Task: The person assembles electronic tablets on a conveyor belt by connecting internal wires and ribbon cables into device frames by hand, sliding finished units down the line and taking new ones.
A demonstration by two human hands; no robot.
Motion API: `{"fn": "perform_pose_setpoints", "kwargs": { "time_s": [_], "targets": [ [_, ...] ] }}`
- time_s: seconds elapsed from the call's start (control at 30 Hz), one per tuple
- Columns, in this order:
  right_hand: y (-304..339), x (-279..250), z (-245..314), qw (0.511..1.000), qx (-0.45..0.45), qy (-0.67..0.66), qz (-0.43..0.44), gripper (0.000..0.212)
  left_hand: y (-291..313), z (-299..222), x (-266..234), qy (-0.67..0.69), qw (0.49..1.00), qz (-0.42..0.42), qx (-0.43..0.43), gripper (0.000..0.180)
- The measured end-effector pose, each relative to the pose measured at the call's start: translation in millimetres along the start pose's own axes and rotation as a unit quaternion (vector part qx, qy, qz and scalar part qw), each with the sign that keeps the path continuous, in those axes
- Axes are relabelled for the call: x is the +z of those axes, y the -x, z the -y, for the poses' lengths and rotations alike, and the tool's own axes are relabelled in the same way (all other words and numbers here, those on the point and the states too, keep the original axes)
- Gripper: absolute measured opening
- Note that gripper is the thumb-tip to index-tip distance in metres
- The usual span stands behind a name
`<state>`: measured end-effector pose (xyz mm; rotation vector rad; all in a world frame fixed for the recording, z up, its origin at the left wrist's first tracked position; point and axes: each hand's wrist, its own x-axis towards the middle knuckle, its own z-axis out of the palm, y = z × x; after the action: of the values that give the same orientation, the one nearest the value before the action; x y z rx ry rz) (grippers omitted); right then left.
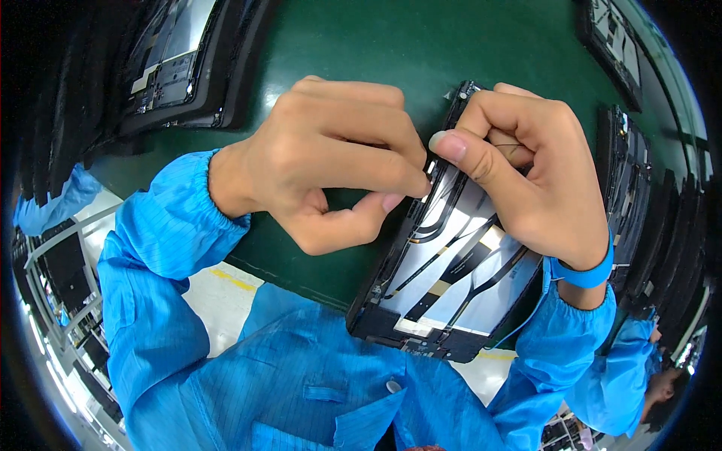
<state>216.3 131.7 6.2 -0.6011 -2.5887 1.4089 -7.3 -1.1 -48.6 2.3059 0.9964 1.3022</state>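
Observation:
An opened tablet (472, 214), with a black frame, silvery inner plate and black flat cables, lies at a slant on the green table. Its lower end, with a dark circuit board, reaches the table's near edge. My left hand (331, 154) is at its left long edge, thumb and index finger closed near the rim; anything between them is too small to name. Over the upper right of the tablet, my right hand (538, 169) is closed, fingers curled and thumb bent toward the left edge. What its fingertips hold is hidden. A blue wrist strap (587, 272) circles my right wrist.
Another opened tablet (171, 75) rests on a stack of black trays (244, 60) at the far left. More opened devices (613, 49) lie at the far right, beside a stack (630, 173) along the right side. People in blue sleeves (617, 376) are at both sides.

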Motion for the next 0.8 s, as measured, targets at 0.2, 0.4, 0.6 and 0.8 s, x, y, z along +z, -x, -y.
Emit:
{"fn": "perform_pose_setpoints", "kwargs": {
  "time_s": [0.2,0.4,0.6,0.8],
  "targets": [
    [-5.1,5.6,-1.8,0.997,-0.037,0.051,-0.036,0.030,0.6,1.6,-0.2,-0.029,0.999,0.006,0.042,0.030],
    [-3.2,12.7,-1.4,0.998,-0.007,-0.009,-0.055,0.030,-2.0,0.3,-3.8,-0.056,0.997,0.029,0.055,0.032],
    [-4.8,13.0,-0.2,0.993,-0.053,0.082,-0.070,0.028,-0.2,1.2,-2.2,-0.062,0.996,0.022,0.056,0.032],
    [-7.0,11.5,-5.4,0.989,-0.073,0.092,-0.087,0.028,-2.5,0.1,-2.7,-0.076,0.995,0.033,0.060,0.032]
  ]
}}
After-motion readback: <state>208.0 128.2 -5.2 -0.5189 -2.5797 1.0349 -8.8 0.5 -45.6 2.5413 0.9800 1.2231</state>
